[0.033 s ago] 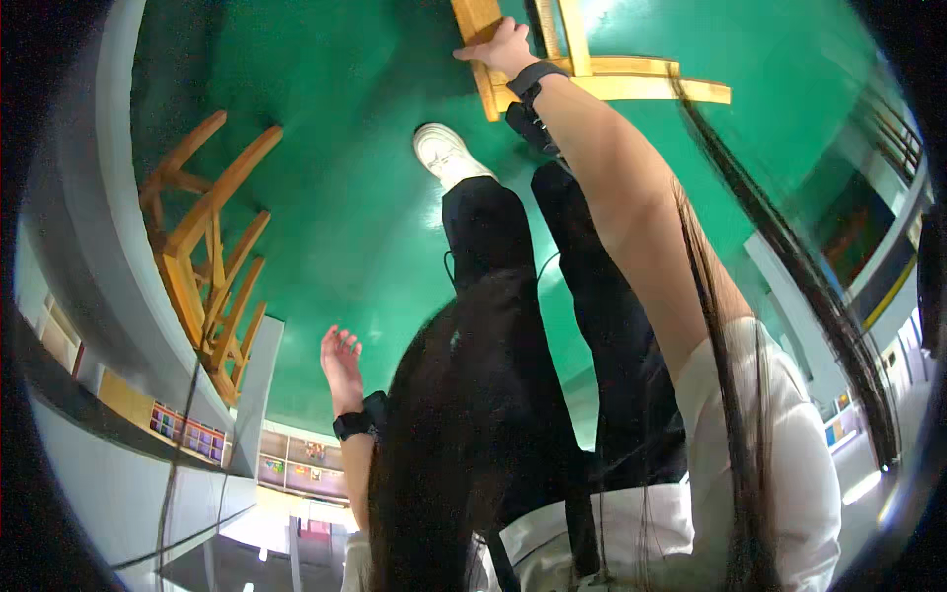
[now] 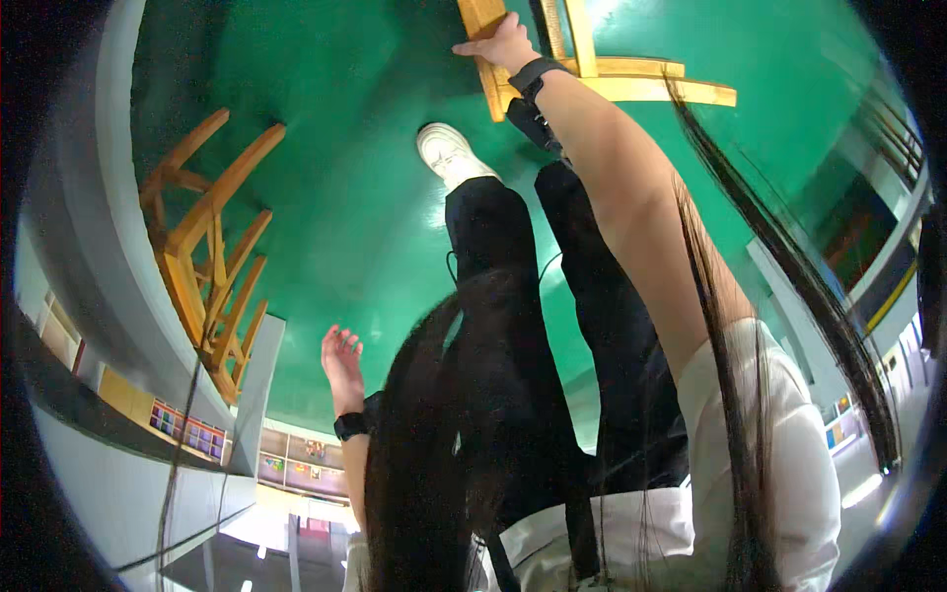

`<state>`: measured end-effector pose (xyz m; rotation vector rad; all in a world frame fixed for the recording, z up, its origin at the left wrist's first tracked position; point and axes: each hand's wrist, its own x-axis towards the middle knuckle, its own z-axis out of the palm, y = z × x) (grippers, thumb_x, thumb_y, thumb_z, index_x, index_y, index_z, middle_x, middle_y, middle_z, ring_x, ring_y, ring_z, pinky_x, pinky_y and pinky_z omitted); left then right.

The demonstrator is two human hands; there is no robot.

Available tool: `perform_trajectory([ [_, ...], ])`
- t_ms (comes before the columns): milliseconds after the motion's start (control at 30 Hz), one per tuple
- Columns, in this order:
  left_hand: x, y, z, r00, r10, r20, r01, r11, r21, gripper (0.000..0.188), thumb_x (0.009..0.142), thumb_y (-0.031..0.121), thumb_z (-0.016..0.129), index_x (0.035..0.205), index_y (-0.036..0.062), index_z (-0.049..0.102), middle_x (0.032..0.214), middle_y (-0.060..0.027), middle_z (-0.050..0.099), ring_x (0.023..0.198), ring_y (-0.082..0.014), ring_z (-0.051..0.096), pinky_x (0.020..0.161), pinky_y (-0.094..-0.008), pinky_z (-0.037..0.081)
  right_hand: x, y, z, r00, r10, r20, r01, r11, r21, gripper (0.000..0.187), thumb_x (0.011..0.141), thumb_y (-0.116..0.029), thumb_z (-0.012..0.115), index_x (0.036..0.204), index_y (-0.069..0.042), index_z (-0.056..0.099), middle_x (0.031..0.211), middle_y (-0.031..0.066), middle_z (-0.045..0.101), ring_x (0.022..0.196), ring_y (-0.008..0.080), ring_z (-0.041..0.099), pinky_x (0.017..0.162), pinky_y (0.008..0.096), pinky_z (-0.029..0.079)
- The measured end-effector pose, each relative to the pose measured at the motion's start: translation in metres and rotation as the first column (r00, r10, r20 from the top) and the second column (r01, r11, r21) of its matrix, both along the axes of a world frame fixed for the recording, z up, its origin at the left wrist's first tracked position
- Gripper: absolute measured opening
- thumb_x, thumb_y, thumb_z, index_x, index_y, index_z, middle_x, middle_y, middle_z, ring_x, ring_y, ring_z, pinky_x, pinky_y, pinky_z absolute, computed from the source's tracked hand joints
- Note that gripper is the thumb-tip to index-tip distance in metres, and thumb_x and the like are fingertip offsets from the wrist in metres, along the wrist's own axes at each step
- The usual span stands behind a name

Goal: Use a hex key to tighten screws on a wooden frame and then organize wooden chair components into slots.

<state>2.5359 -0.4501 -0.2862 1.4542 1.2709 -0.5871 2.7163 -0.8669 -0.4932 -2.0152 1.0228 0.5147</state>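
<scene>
My right hand (image 2: 505, 44) reaches far forward and closes on the edge of a yellowish wooden stool (image 2: 646, 89). The stool's flat end lies under my fingers, and its legs and crossbars point to the right. The upper picture edge cuts off part of it. Low on the left, my left hand (image 2: 341, 357) hangs beside my body with its fingers loosely bent and apart, holding nothing. Each wrist wears a black band.
Several wooden stools (image 2: 202, 232) with their legs sticking out stand along the grey wall (image 2: 113, 197) at left. My white shoe (image 2: 444, 148) rests on the glossy green floor (image 2: 335, 217). Shelves (image 2: 306, 462) appear at lower left. Dark hair strands cross the view.
</scene>
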Motion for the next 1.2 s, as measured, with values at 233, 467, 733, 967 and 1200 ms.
perform_trajectory([
  [233, 0.023, -0.031, -0.009, 1.000, 0.005, 0.020, -0.005, 1.000, 0.001, 0.026, 0.077, 0.022, 0.049, 0.096, 0.0046, 0.045, 0.080, -0.0044, 0.048, 0.070, -0.0149, 0.046, 0.063, -0.0279, 0.037, 0.026, -0.011, -0.006, 0.989, -0.057, -0.138, 0.042, 0.993, -0.111, 0.073, 0.047, -0.037, 0.073, 0.098, -0.002, 0.034, 0.095, 0.0137, 0.052, 0.088, 0.0267, 0.052, 0.075, 0.0345, 0.043],
  [467, 0.048, -0.050, -0.012, 0.999, -0.049, 0.000, 0.049, 0.998, -0.045, 0.025, 0.079, 0.021, 0.046, 0.096, 0.0036, 0.045, 0.080, -0.0051, 0.049, 0.071, -0.0147, 0.047, 0.065, -0.0271, 0.037, 0.006, -0.030, 0.008, 0.984, 0.082, -0.155, -0.073, 0.995, 0.068, 0.075, 0.048, -0.035, 0.070, 0.103, 0.004, 0.037, 0.099, 0.0164, 0.051, 0.090, 0.0263, 0.052, 0.077, 0.0326, 0.042],
  [733, 0.078, -0.093, -0.039, 0.991, -0.127, 0.049, 0.131, 0.987, -0.097, 0.029, 0.079, 0.018, 0.045, 0.101, 0.0000, 0.043, 0.083, -0.0070, 0.051, 0.070, -0.0142, 0.050, 0.063, -0.0250, 0.040, -0.008, -0.056, 0.100, 0.992, 0.109, 0.056, -0.119, 0.962, 0.245, 0.028, 0.050, -0.025, 0.066, 0.058, 0.000, 0.058, 0.060, 0.0091, 0.057, 0.061, 0.0147, 0.056, 0.056, 0.0243, 0.044],
  [967, 0.109, -0.145, -0.048, 0.980, -0.191, 0.055, 0.198, 0.959, -0.204, 0.032, 0.078, 0.021, 0.046, 0.104, 0.0021, 0.041, 0.098, -0.0096, 0.047, 0.086, -0.0169, 0.047, 0.070, -0.0312, 0.041, 0.004, -0.069, 0.201, 0.999, 0.004, 0.054, -0.039, 0.734, 0.678, 0.052, 0.057, -0.029, 0.061, 0.099, -0.003, 0.044, 0.092, 0.0078, 0.050, 0.087, 0.0181, 0.047, 0.073, 0.0326, 0.038],
  [1200, 0.145, -0.202, -0.054, 0.991, -0.120, 0.052, 0.131, 0.919, -0.372, 0.055, 0.079, 0.031, 0.047, 0.120, 0.0043, 0.022, 0.122, -0.0130, 0.027, 0.112, -0.0276, 0.026, 0.083, -0.0422, 0.035, 0.012, -0.067, 0.209, 0.986, -0.122, 0.116, -0.017, 0.615, 0.788, 0.046, 0.063, -0.024, 0.059, 0.102, -0.005, 0.044, 0.094, 0.0052, 0.048, 0.090, 0.0170, 0.046, 0.075, 0.0336, 0.038],
])
